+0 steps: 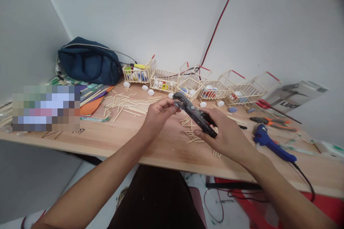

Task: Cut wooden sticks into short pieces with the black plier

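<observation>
My right hand (pixel 227 134) grips the handles of dark cutting pliers (pixel 192 111), held above the wooden table (pixel 150 143) with the jaws pointing up and left. My left hand (pixel 158 112) is pinched at the jaws, its fingertips pressed together on something too small to make out. Below the hands lies a small heap of thin wooden sticks (pixel 192 134). More sticks (pixel 129 105) are scattered to the left.
A row of small stick-built carts (pixel 193 86) with bottle caps lines the wall. A blue bag (pixel 90 64) and coloured papers (pixel 92 102) sit at the left. A blue glue gun (pixel 271 143), orange-handled pliers (pixel 272 122) and a box (pixel 295 96) lie at the right. A red cable (pixel 220 18) runs up the wall.
</observation>
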`<state>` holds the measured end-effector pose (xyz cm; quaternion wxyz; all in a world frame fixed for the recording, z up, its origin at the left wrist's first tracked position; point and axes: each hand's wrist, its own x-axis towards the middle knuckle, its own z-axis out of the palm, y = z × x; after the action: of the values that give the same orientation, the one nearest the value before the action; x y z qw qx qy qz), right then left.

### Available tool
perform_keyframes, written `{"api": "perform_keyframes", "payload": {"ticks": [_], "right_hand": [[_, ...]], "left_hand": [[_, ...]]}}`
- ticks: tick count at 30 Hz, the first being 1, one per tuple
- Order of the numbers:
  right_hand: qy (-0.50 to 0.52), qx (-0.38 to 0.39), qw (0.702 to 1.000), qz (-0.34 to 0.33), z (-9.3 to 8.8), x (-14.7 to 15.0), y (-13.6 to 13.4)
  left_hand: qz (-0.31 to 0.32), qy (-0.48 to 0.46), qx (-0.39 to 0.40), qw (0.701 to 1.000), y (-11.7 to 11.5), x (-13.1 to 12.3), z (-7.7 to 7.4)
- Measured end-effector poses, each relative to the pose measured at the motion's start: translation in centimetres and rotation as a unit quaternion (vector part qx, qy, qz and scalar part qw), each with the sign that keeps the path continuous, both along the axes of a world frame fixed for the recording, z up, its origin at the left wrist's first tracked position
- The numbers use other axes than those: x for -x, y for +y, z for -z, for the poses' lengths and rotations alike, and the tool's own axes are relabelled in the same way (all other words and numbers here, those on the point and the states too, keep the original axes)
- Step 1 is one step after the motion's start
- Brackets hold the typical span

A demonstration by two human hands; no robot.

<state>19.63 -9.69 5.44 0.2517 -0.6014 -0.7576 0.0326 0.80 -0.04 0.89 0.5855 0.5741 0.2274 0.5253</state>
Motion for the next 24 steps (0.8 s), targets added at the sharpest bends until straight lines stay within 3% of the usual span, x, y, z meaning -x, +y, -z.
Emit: {"api": "perform_keyframes", "payload": {"ticks": [7,24], "right_hand": [[-0.035,-0.031,0.999,0.0,0.5,-0.3,-0.4],[-0.058,-0.012,0.998,0.025,1.3,-0.1,-1.0]], "left_hand": [[0.004,-0.014,-0.006,1.0,0.1,-0.2,0.2],[0.017,-0.008,-0.007,1.0,-0.1,-0.2,0.1]]}}
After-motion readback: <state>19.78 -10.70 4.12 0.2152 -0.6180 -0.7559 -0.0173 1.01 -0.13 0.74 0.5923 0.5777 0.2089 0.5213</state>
